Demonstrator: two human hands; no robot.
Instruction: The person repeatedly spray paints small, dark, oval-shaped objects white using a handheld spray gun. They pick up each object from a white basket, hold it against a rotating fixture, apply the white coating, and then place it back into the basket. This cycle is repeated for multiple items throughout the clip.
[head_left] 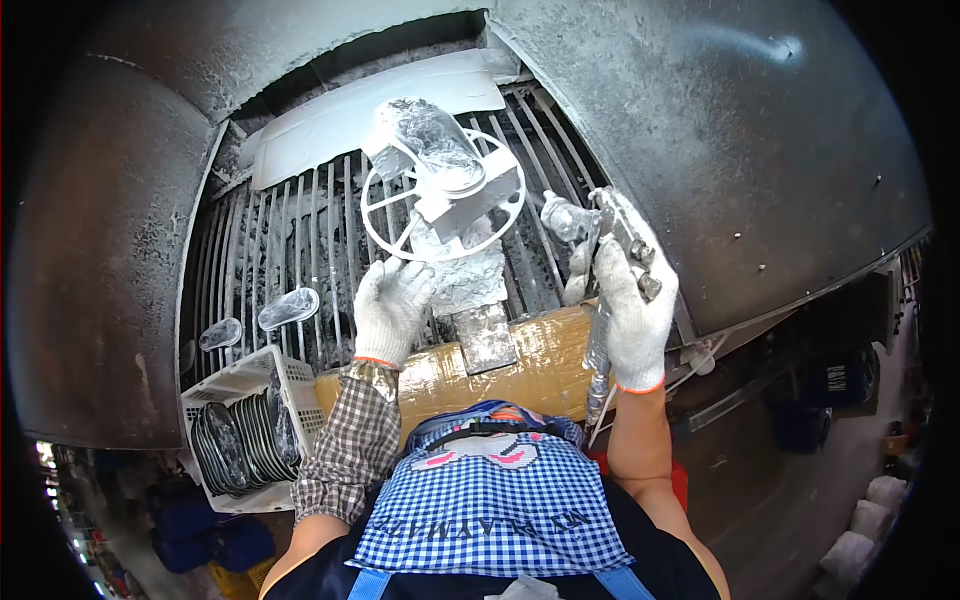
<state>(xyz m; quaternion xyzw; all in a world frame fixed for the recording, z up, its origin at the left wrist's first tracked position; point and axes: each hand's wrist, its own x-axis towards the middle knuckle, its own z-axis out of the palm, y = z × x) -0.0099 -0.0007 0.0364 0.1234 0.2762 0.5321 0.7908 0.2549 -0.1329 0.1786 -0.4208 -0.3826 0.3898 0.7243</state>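
Note:
My left hand (390,305), in a white work glove, touches the lower rim of a paint-coated wire wheel stand (442,195) set over a slatted grate (300,240). A glossy oval piece (430,140) lies tilted on top of that stand. My right hand (630,300), also gloved, is closed around a paint-crusted spray gun (600,225) whose nozzle faces left toward the stand. A foil-wrapped hose (597,370) hangs down from the gun.
A white plastic basket (245,430) holding several dark oval pieces stands at lower left. Two more oval pieces (260,320) lie on the grate. A tape-wrapped ledge (540,365) runs along the booth's front. Dark curved booth walls (760,150) enclose the grate.

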